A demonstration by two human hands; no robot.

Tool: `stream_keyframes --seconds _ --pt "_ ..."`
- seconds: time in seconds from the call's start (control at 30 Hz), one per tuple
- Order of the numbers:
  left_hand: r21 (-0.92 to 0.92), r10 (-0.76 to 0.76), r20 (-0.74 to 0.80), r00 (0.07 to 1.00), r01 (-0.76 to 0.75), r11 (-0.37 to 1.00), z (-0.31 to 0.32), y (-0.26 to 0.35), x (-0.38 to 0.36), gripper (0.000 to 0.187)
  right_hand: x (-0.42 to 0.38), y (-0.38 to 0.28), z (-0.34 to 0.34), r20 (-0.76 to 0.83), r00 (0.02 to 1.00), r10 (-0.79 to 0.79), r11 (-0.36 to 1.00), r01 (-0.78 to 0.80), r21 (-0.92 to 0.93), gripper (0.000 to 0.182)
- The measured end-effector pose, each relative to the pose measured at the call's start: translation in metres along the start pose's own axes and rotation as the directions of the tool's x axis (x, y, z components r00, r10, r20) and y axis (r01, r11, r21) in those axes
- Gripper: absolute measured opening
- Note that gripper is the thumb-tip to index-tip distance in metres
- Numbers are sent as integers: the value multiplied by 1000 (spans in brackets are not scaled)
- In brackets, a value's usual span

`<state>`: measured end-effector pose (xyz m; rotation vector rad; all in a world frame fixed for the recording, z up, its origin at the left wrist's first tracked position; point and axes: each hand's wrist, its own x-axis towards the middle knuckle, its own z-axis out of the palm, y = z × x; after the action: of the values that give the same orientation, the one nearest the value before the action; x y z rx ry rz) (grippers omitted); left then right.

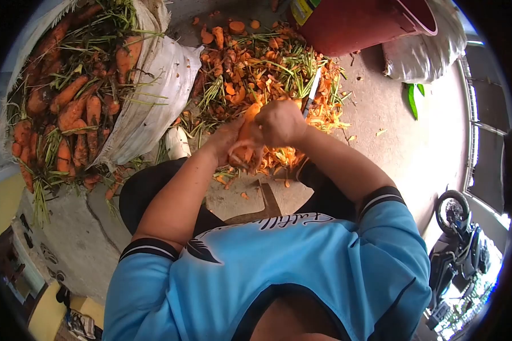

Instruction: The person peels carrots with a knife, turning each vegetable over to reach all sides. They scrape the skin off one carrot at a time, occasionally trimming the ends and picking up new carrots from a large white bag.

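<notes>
My left hand (228,143) is wrapped round an orange carrot (248,126), which points away from me over a heap of peelings. Right against the carrot's upper side, my right hand (281,123) is closed in a fist, back of the hand up; I cannot tell what its fingers grip. A knife (313,90) with a pale blade and a dark lower part shows just beyond that fist, angled up and to the right. Under both hands spreads the heap of carrot peelings (324,108), mixed with green stalks and cut carrot ends.
On the left a white woven sack (173,71) lies open, full of soil-stained carrots (74,111). A dark red bucket (352,25) stands at the back, beside another pale sack (418,57). Green leaves (413,101) lie on the concrete floor. A motorcycle (458,244) is at far right.
</notes>
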<state>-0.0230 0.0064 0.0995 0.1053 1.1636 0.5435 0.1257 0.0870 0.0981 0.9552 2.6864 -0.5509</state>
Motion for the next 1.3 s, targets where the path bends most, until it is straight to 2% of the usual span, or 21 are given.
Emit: stream_keyframes --seconds 0.03,0.07,0.13,0.2,0.27,0.33,0.4,0.47,0.57,0.67,0.73,0.8,0.83,0.93,0.97,1.03,1.07,1.1,1.17,1.23,1.3 --pt "-36 30 62 998 -28 999 -8 -8 10 48 7 6 2 34 999 27 1000 -26 -6 38" --pt "-75 65 123 990 -56 996 -21 -23 30 49 11 18 1 -121 992 -24 999 27 23 23" --pt "-117 83 205 975 -60 991 -28 -30 39 48 25 70 15 -120 992 33 999 -32 12 32" --pt "-113 43 249 967 -15 993 -25 -26 33 45 23 85 -19 204 843 498 867 -491 -88 46" --pt "-128 49 243 969 -18 992 -24 -17 24 47 23 122 -1 64 769 637 771 -631 -85 46" --pt "-162 67 238 969 -29 986 -23 -16 23 47 20 106 -11 -39 821 570 816 -571 -85 43" --pt "-178 85 234 969 -43 983 -24 -16 25 46 15 68 -22 82 887 454 884 -460 81 41" --pt "-306 136 175 975 -78 949 -18 -14 26 45 -2 25 -12 -243 959 143 980 -103 170 30" --pt "-376 161 151 975 -95 922 -12 -12 22 43 -10 -4 -7 -427 887 -175 967 236 94 24" --pt "-271 110 266 958 -35 962 -30 -17 26 43 11 51 24 -373 928 11 973 76 217 26" --pt "-194 69 320 945 -6 981 -32 -18 27 43 10 76 6 -145 958 246 953 -212 217 24" --pt "-151 43 320 946 6 989 -29 -17 23 42 12 106 3 5 882 471 875 -467 -126 33" --pt "-155 49 287 957 -4 988 -29 -16 24 41 13 109 5 -36 866 499 859 -500 -109 36" --pt "-198 81 215 973 -38 980 -27 -22 32 38 12 96 5 -143 864 482 876 -479 59 44" --pt "-214 103 206 973 -58 975 -27 -23 37 38 7 61 -13 -17 874 487 859 -475 190 37" --pt "-204 220 171 960 -184 961 -16 -18 28 35 -4 16 -4 -185 972 146 987 -131 93 27" --pt "-217 196 201 960 -151 964 -19 -21 32 35 -11 -6 -8 -205 978 33 981 8 193 26" --pt "-230 175 230 957 -121 966 -20 -20 31 35 -13 -19 -9 -217 973 -75 994 91 66 29" --pt "-164 241 109 964 -222 961 -18 -24 26 36 1 -1 -3 -34 999 30 999 -29 42 36" --pt "-150 176 167 970 -151 977 -25 -26 32 38 14 32 -1 86 972 218 963 -228 141 43" --pt "-119 156 197 968 -134 984 -27 -27 34 41 19 70 0 128 894 430 901 -435 9 40"
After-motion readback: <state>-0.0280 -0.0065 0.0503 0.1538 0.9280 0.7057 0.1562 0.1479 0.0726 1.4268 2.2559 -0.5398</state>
